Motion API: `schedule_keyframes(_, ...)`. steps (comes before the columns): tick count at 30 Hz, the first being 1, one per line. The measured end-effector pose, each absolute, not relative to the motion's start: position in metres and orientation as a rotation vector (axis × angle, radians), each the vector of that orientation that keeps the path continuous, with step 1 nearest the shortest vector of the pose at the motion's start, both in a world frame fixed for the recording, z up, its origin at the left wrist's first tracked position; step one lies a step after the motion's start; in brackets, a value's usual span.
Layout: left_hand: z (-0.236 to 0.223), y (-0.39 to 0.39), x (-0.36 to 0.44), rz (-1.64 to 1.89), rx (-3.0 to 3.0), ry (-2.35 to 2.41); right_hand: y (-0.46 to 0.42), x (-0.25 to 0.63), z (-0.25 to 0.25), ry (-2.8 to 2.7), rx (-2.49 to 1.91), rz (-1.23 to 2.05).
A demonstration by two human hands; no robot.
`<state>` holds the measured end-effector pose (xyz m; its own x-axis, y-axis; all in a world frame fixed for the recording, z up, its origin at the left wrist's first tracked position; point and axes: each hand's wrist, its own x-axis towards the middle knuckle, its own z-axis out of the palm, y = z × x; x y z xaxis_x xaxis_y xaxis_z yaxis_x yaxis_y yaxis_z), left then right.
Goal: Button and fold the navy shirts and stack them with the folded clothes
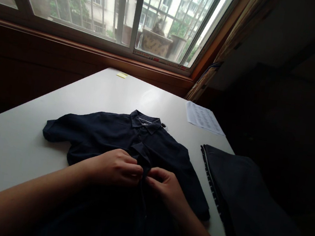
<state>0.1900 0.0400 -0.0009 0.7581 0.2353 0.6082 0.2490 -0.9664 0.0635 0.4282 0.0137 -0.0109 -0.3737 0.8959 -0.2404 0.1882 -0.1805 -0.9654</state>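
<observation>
A dark navy short-sleeved shirt (100, 129) lies front up on the white table, its collar towards the window and its sleeves spread to both sides. My left hand (119, 167) pinches the front edge of the shirt at mid-chest. Close beside it, my right hand (164, 181) pinches the same front opening from the other side. The fingertips of both hands nearly meet there, and the cloth stands up in a small fold just above them. Any button between the fingers is hidden. The lower part of the shirt is lost in shadow.
Dark folded trousers or similar cloth (234, 175) lie along the right edge of the white table (22, 122). A printed sheet (204, 117) rests at the far right corner, and a yellow note (121, 75) at the far edge. Behind is a barred window (117, 7).
</observation>
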Motion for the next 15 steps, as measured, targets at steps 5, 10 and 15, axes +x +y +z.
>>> schedule_keyframes(5, 0.0013, 0.0384, 0.1918, -0.973, -2.979, -0.435, 0.0146, 0.4287, -0.0076, -1.546, -1.255, 1.632)
schedule_keyframes(10, 0.0056, 0.036, 0.1942, -0.941, -3.003, -0.442, 0.0131, 0.4267, -0.0039, -1.614, -1.258, 1.634)
schedule_keyframes(15, 0.002, 0.0359, 0.1927, -0.878, -2.953, -0.349, 0.0135, 0.4272, -0.0019, -1.653, -1.243, 1.65)
